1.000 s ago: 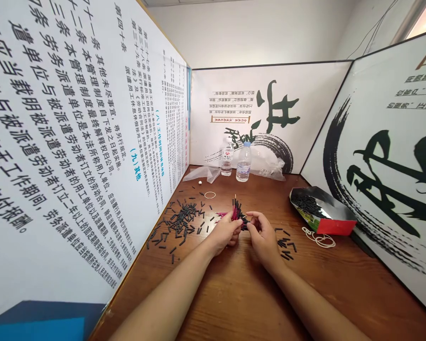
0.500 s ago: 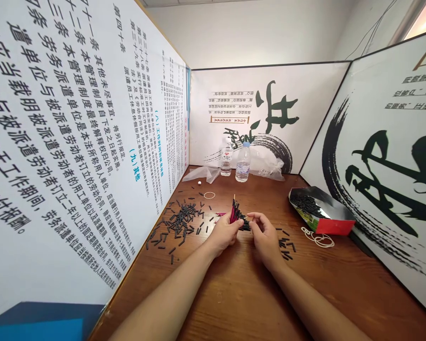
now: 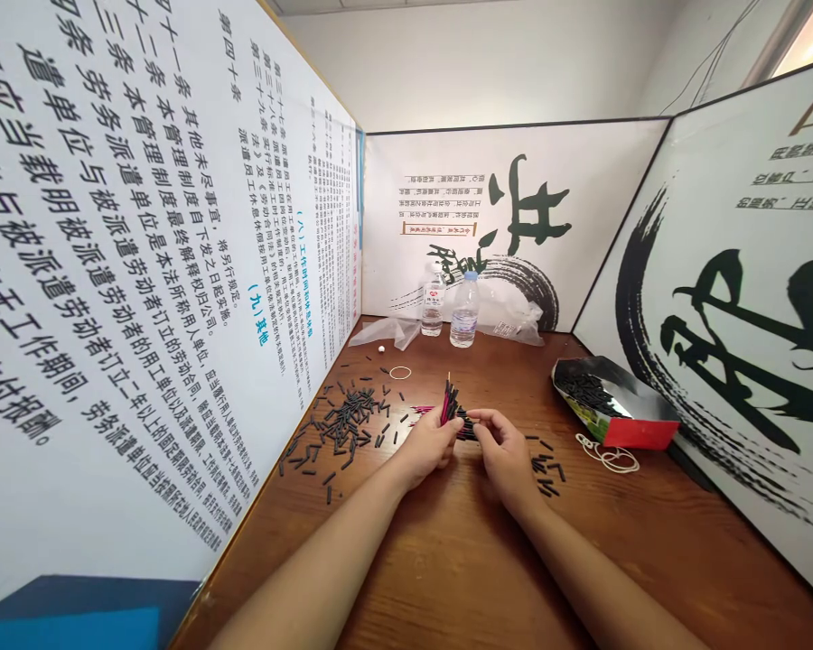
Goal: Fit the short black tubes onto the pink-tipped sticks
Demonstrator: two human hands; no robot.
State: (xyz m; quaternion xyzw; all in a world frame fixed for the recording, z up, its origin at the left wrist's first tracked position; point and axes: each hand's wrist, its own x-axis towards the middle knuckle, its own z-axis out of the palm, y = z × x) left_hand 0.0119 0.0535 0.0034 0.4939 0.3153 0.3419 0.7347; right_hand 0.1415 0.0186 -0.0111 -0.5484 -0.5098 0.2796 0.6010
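My left hand [image 3: 434, 450] is closed round a bundle of thin sticks [image 3: 449, 402], magenta lower down and black at the upper ends. One pale tip stands above the others. Close by on the right, my right hand [image 3: 507, 453] has thumb and forefinger pinched together beside more black-ended sticks [image 3: 466, 428]. Whatever lies between those fingertips is too small to make out. Magenta stick ends [image 3: 421, 411] show just past my left hand. A loose heap of short black pieces [image 3: 350, 420] spreads over the table to the left.
Several short black pieces [image 3: 547, 471] lie right of my right hand. Beyond them are an open foil-lined packet [image 3: 640, 418] of black pieces and pale bands [image 3: 606, 454]. Two water bottles [image 3: 463, 311] and clear plastic bags [image 3: 393, 332] stand at the back. Printed panels [image 3: 440, 208] enclose the table [image 3: 434, 578].
My right fingertips have shifted slightly at the stick ends. My left hand keeps its hold on the bundle, and the things on the table have stayed put.
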